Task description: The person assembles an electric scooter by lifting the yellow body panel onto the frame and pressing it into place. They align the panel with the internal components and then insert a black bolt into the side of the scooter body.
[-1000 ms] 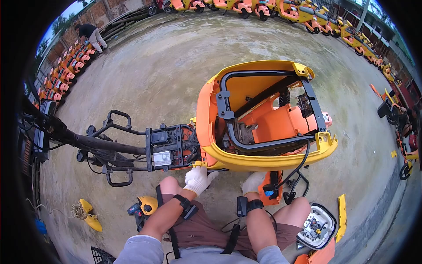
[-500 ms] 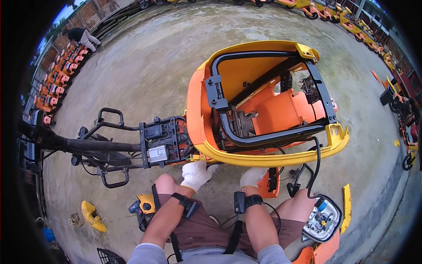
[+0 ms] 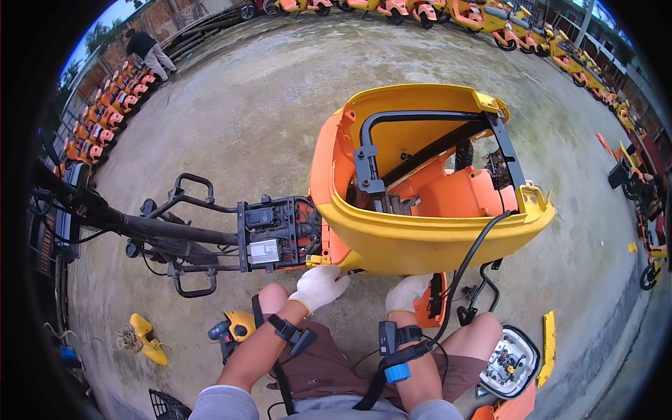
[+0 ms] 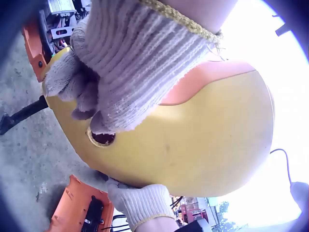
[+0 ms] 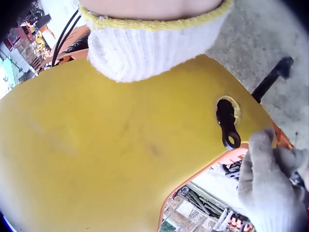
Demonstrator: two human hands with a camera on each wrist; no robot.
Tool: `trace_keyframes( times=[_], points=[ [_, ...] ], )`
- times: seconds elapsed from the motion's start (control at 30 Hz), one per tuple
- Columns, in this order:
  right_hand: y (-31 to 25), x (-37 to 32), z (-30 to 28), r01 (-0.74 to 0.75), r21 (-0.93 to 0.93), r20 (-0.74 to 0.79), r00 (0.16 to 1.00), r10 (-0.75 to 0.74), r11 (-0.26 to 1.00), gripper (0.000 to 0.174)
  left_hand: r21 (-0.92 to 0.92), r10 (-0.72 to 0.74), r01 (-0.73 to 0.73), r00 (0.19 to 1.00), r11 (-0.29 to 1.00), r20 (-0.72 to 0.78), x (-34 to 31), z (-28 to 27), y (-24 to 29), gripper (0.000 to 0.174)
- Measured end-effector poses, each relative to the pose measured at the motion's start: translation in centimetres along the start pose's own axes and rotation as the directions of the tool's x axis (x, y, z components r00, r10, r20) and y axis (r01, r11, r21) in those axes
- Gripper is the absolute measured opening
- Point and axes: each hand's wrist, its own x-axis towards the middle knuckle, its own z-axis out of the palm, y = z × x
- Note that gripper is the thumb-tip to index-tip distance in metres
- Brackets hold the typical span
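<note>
A yellow-and-orange scooter body shell [image 3: 434, 241] stands tilted over the frame, its yellow side panel facing me. My gloved left hand [image 3: 318, 287] grips the front lower corner, fingers curled at the edge beside a round hole [image 4: 102, 139]. My gloved right hand [image 3: 408, 292] holds the lower edge farther back; its fingers are hidden behind the panel in the right wrist view. A black part with an eyelet [image 5: 231, 139] pokes out through the hole. A black cable [image 3: 467, 262] runs from the shell down across my right forearm and ends in a blue connector [image 3: 397, 372].
The bare scooter frame [image 3: 264, 224] extends left with wiring and a silver box. On the ground lie a yellow-and-black power tool [image 3: 239, 325], a yellow panel piece [image 3: 147, 339], a white tray of hardware [image 3: 509, 334] and an orange panel [image 3: 432, 304]. Scooters and another person stand farther off.
The shell has tilted so its yellow side panel shows much more and the near rim stands higher against the black inner frame. The cable's blue end has swung onto my right forearm.
</note>
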Motion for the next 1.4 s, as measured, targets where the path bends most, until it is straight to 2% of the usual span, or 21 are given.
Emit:
trace_keyframes(
  times=[0.07, 0.1, 0.17, 0.2, 0.3, 0.33, 0.43, 0.47, 0.57, 0.7, 0.77, 0.83, 0.87, 0.9, 0.97, 1.0, 1.13, 1.27, 1.3, 1.37, 1.4],
  points=[
    [-0.9, -0.4, 0.1, -0.028, 0.033, 0.019, 0.999, 0.027, 0.999, 0.043, -0.265, -0.001, 0.012, 0.999, 0.964, 0.043, 2.4, 1.6, -3.6, 0.039],
    [-1.2, -0.4, 0.1, -0.044, 0.042, 0.033, 0.999, 0.042, 0.998, 0.043, -0.563, -0.161, 0.181, 0.983, 0.806, 0.085, 2.6, 2.8, -3.5, 0.040],
    [-1.7, -0.8, 0.0, -0.068, 0.057, 0.054, 0.996, 0.065, 0.996, 0.044, -0.900, -0.377, 0.400, 0.871, 0.176, 0.314, 2.5, 5.4, -2.8, 0.042],
    [-2.0, -1.0, 0.1, -0.085, 0.066, 0.067, 0.994, 0.081, 0.994, 0.044, -0.896, -0.336, 0.441, 0.836, -0.059, 0.434, 2.7, 6.8, -3.3, 0.058],
    [-3.7, -2.1, 0.5, -0.133, 0.087, 0.112, 0.986, 0.123, 0.987, 0.045, -0.807, -0.282, 0.318, 0.820, -0.498, 0.498, 2.5, 9.3, -2.2, 0.074],
    [-4.7, -2.9, 0.8, -0.157, 0.096, 0.136, 0.980, 0.143, 0.983, 0.046, -0.828, -0.287, 0.198, 0.874, -0.524, 0.391, 1.8, 9.2, -1.7, 0.086],
    [-7.0, -5.2, 1.4, -0.233, 0.155, 0.222, 0.955, 0.196, 0.960, 0.047, -0.664, -0.288, -0.042, 0.920, -0.746, 0.265, 2.4, 8.9, -1.8, 0.095],
    [-6.6, -5.1, 1.9, -0.261, 0.190, 0.269, 0.941, 0.205, 0.946, 0.047, -0.575, -0.252, -0.044, 0.924, -0.817, 0.287, 3.0, 8.7, -1.8, 0.108],
    [-5.1, -4.0, 1.9, -0.349, 0.282, 0.403, 0.889, 0.219, 0.894, 0.048, -0.598, -0.244, -0.028, 0.927, -0.801, 0.284, 3.0, 7.1, -1.8, 0.113],
    [-1.2, 0.8, -2.9, -0.447, 0.357, 0.525, 0.822, 0.220, 0.820, 0.046, -0.710, -0.284, 0.024, 0.907, -0.704, 0.312, 1.9, 6.1, -1.7, 0.116],
    [0.5, 2.2, -4.7, -0.463, 0.305, 0.571, 0.788, 0.229, 0.833, 0.042, -0.614, -0.274, -0.050, 0.922, -0.787, 0.275, 0.9, 5.4, -0.8, 0.118],
    [0.6, 2.8, -3.3, -0.416, 0.270, 0.546, 0.809, 0.218, 0.868, 0.040, -0.589, -0.154, -0.005, 0.967, -0.808, 0.204, 3.7, 10.7, -4.2, 0.117],
    [0.4, 2.9, -2.7, -0.372, 0.256, 0.489, 0.846, 0.212, 0.892, 0.039, -0.551, -0.160, 0.033, 0.941, -0.834, 0.297, 3.6, 9.8, -2.7, 0.114],
    [0.1, 2.7, -2.7, -0.329, 0.234, 0.423, 0.882, 0.209, 0.915, 0.039, -0.536, -0.127, 0.042, 0.953, -0.843, 0.275, 3.6, 9.6, -1.8, 0.113],
    [0.4, 1.4, -3.6, -0.302, 0.227, 0.457, 0.872, 0.173, 0.926, 0.038, -0.502, -0.061, 0.071, 0.968, -0.862, 0.243, 3.4, 9.7, -0.3, 0.112],
    [0.5, 0.5, -4.2, -0.286, 0.219, 0.472, 0.868, 0.156, 0.933, 0.037, -0.508, -0.144, -0.017, 0.967, -0.861, 0.211, 3.0, 8.4, 1.3, 0.113],
    [-1.4, -1.2, -4.1, -0.220, 0.161, 0.525, 0.845, 0.105, 0.962, 0.036, -0.584, -0.132, -0.038, 0.984, -0.811, 0.120, 2.3, 8.3, 0.7, 0.118],
    [-6.3, -6.1, 0.8, -0.187, -0.013, 0.212, 0.959, 0.186, 0.982, 0.038, -0.669, -0.185, -0.047, 0.973, -0.742, 0.137, 1.9, 7.1, 0.5, 0.116],
    [-6.8, -6.3, 1.3, -0.172, -0.093, 0.248, 0.950, 0.190, 0.981, 0.038, -0.721, -0.168, -0.064, 0.983, -0.690, 0.073, 1.9, 7.2, 0.2, 0.116],
    [-8.5, -6.8, -0.3, -0.134, -0.287, 0.280, 0.935, 0.217, 0.948, 0.038, -0.699, -0.176, -0.030, 0.975, -0.714, 0.137, 2.3, 7.9, -0.5, 0.109],
    [-10.4, -6.5, -0.5, -0.093, -0.508, 0.286, 0.919, 0.270, 0.856, 0.034, -0.718, -0.164, -0.029, 0.979, -0.695, 0.120, 2.2, 8.5, -1.0, 0.114]
  ],
)
